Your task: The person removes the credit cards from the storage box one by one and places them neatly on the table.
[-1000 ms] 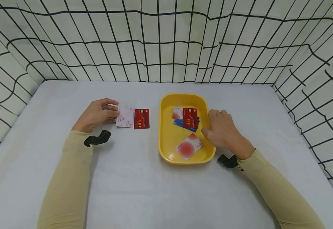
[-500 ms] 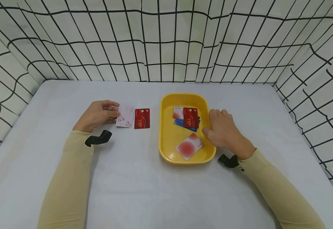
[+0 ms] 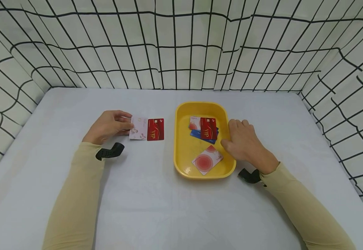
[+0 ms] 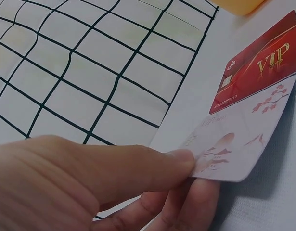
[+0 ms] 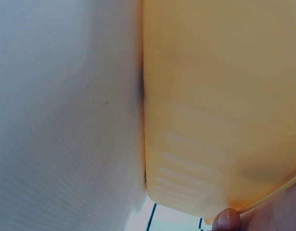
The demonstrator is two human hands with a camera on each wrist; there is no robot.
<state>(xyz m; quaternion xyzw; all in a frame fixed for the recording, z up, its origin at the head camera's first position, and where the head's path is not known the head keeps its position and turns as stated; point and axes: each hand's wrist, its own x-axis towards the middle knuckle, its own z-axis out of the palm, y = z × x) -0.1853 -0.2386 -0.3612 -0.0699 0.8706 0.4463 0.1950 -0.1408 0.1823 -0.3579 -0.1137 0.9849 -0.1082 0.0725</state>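
Observation:
In the head view, my left hand (image 3: 109,127) pinches the left edge of a white card (image 3: 139,128) with pink blossom prints. The left wrist view shows the thumb on top and fingers beneath, the card tilted off the cloth. Its far edge meets or slightly overlaps a red VIP card (image 4: 263,62) lying flat. My right hand (image 3: 244,144) grips the right rim of a yellow tray (image 3: 179,149); in the right wrist view a fingertip (image 5: 225,220) shows at that rim. Inside the tray lie another red VIP card (image 3: 208,129), blue card material (image 3: 196,134) and two white-and-red cards (image 3: 204,162).
A white cloth (image 3: 156,208) covers the table. Black wire mesh (image 3: 175,45) stands along the back and both sides. Each wrist carries a small black device (image 3: 110,151).
My left hand has shifted slightly right with the white card, bringing it up against the red VIP card. The right hand keeps its place on the tray.

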